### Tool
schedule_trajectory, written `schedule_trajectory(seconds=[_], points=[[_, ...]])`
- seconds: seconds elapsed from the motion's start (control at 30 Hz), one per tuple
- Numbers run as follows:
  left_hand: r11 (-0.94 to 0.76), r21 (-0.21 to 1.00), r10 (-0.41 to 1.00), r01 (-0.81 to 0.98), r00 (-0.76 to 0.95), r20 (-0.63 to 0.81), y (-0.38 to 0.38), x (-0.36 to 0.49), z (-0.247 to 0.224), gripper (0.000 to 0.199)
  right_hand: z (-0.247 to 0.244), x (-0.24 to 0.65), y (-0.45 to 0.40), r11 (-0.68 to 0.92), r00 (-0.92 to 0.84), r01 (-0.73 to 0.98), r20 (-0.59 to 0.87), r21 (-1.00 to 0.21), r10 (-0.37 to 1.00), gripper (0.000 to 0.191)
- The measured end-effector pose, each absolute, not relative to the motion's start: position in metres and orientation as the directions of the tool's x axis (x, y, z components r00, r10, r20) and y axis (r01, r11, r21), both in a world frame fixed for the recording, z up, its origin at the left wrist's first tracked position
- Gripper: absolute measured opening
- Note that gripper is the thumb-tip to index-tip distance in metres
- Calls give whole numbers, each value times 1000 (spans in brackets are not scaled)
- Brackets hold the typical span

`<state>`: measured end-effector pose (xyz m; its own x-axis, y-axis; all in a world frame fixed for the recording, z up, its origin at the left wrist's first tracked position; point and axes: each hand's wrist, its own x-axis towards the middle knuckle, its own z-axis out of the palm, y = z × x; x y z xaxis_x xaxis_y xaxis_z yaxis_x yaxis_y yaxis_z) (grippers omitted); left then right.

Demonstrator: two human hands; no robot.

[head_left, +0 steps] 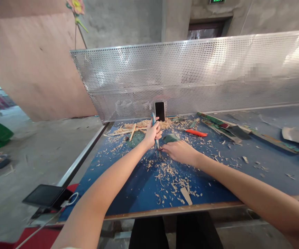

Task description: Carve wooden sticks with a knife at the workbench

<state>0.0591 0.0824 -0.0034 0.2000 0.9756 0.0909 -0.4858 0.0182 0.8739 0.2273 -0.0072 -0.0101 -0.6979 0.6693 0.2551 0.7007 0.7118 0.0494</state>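
My left hand (153, 132) is wrapped round a long, narrow blue-grey piece (153, 118), which stands nearly upright over the blue table top (128, 183). Its lower end is down among wood shavings (167, 169), and its exact kind is hard to make out. Close to that lower end, my right hand (179, 151) has its fingers closed on a thin dark reddish thing (160, 149) that meets the blue-grey piece; most of it is hidden. A green patterned piece (170, 138) lies just behind my right hand.
An orange-handled knife (196, 132) lies right of my hands. Behind them a phone (160, 111) leans against a perforated metal screen (190, 76). Painted strips (222, 128) lie at the right, a wooden stick (132, 132) at the left, a flat wood piece (186, 196) by the front edge.
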Motion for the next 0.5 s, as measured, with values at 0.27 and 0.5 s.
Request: schedule_trajectory(seconds=[0.27, 0.5], points=[[-228, 923, 955, -308, 112, 274, 75, 64, 15, 32, -14, 230, -1, 697, -688, 710, 306, 100, 658, 33], [-301, 926, 938, -230, 101, 330, 78, 69, 9, 54, -24, 234, 7, 734, -724, 667, 342, 130, 598, 28]])
